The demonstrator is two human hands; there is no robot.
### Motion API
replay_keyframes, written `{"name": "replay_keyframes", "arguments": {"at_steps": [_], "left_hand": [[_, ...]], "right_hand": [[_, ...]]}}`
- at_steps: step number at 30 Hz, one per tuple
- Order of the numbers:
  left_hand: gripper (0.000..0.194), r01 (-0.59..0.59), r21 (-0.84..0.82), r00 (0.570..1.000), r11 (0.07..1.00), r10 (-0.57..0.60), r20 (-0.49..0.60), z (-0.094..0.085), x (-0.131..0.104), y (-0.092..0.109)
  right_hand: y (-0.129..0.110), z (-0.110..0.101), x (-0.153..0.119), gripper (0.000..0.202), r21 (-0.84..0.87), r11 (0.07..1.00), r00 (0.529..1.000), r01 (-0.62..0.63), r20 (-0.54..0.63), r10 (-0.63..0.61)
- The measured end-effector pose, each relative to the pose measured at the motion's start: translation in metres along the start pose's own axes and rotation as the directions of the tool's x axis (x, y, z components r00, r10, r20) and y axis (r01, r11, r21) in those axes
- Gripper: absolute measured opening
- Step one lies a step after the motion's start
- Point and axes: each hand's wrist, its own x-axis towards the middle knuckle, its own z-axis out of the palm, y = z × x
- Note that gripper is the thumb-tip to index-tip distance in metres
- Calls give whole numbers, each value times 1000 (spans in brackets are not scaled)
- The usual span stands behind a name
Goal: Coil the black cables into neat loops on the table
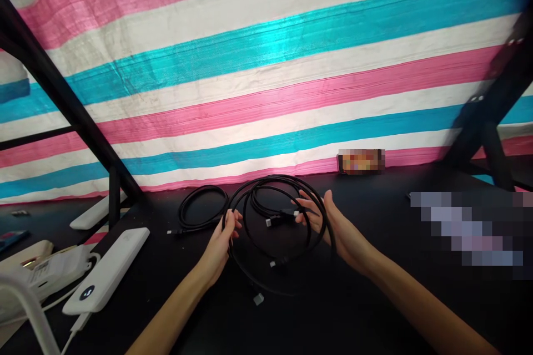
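Note:
A looped black cable (272, 177) hangs between my two hands above the black tabletop. My left hand (222, 236) pinches its left side, thumb against the fingers. On the other side, my right hand (333, 222) has the loops between its raised thumb and loosely spread fingers. A pale-tipped connector (273, 264) shows low inside the loops, and a clear-capped plug (259, 299) dangles below them. Behind the loops are more black cable and another connector (270, 222); which coil they belong to is unclear. Left of my left hand lies a separate coiled black cable (180, 212).
A white power bank (110, 269) with a plugged-in lead lies at left, near a white power strip (62, 266). Against the striped sheet (266, 89) stands a small blurred box (361, 161). Black metal struts (66, 86) rise at both sides. A pixelated item (462, 227) is at right.

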Motion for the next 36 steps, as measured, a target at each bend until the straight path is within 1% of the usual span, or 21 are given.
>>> {"name": "replay_keyframes", "arguments": {"at_steps": [1, 2, 4, 5, 7, 9, 10, 11, 13, 14, 16, 17, 19, 21, 23, 25, 27, 29, 31, 33, 36], "left_hand": [[36, -41, 104, 999, 994, 43, -14, 0, -1, -3], [36, -86, 190, 996, 978, 88, -2, 0, -1, -6], [39, -178, 283, 984, 942, 160, 84, 1, -3, -10], [43, -209, 300, 975, 931, 173, 142, 2, -3, -11], [49, -210, 305, 960, 929, 136, 247, 6, -6, -11], [51, -150, 301, 946, 942, 48, 322, 9, -8, -9], [50, -120, 296, 941, 948, 14, 338, 10, -10, -8], [48, -99, 287, 938, 953, -7, 347, 11, -10, -7], [43, -77, 258, 934, 963, -21, 356, 11, -11, -5], [41, -69, 243, 934, 968, -23, 356, 10, -11, -5], [40, -50, 208, 940, 977, -25, 341, 9, -10, -3], [39, -41, 191, 944, 981, -25, 330, 8, -9, -1], [39, -45, 163, 948, 986, -9, 319, 7, -7, 2], [38, -89, 159, 942, 983, 31, 334, 7, -5, 6], [38, -150, 174, 933, 973, 81, 352, 8, -4, 8], [41, -200, 180, 929, 963, 128, 347, 12, -5, 8], [42, -222, 165, 927, 961, 155, 341, 17, -8, 6], [38, -221, 140, 920, 965, 159, 358, 24, -12, 4], [28, -224, 134, 913, 965, 160, 376, 32, -14, 1], [24, -255, 138, 915, 957, 193, 355, 39, -13, -3], [29, -274, 111, 926, 955, 231, 298, 47, -8, -11]], "right_hand": [[3, 0, 1, 51, -16, 1000, 1000, 10, 12, -10], [5, 0, 1, 50, -35, 999, 999, 27, 26, -26], [6, 2, 1, 49, -60, 998, 997, 28, 69, -24], [5, 3, 0, 49, -51, 999, 996, -3, 89, 8], [-2, 5, -2, 51, 13, 995, 990, -97, 109, 95], [-9, 6, -4, 58, 64, 987, 984, -150, 104, 143], [-12, 6, -4, 59, 47, 989, 986, -138, 99, 133], [-13, 6, -4, 58, -6, 995, 990, -102, 94, 102], [-10, 4, -4, 59, -193, 981, 995, 3, 102, 17], [-7, 3, -3, 64, -301, 952, 994, 57, 103, -27], [3, 1, -1, 70, -453, 885, 990, 109, 127, -56], [9, 0, 0, 69, -489, 862, 985, 134, 159, -63], [18, 0, 2, 59, -511, 846, 982, 156, 174, -77], [23, 0, 4, 49, -521, 835, 978, 179, 188, -92], [23, 1, 5, 42, -525, 828, 977, 197, 178, -120], [21, 1, 5, 40, -503, 837, 976, 215, 132, -171], [16, 1, 5, 38, -426, 867, 964, 258, 63, -256], [12, -1, 5, 35, -297, 893, 935, 338, -1, -354], [9, -2, 5, 32, -155, 899, 904, 410, -60, -423], [8, -4, 6, 32, -40, 901, 896, 432, -98, -434], [8, -4, 9, 34, 31, 925, 923, 378, -87, -374]]}}
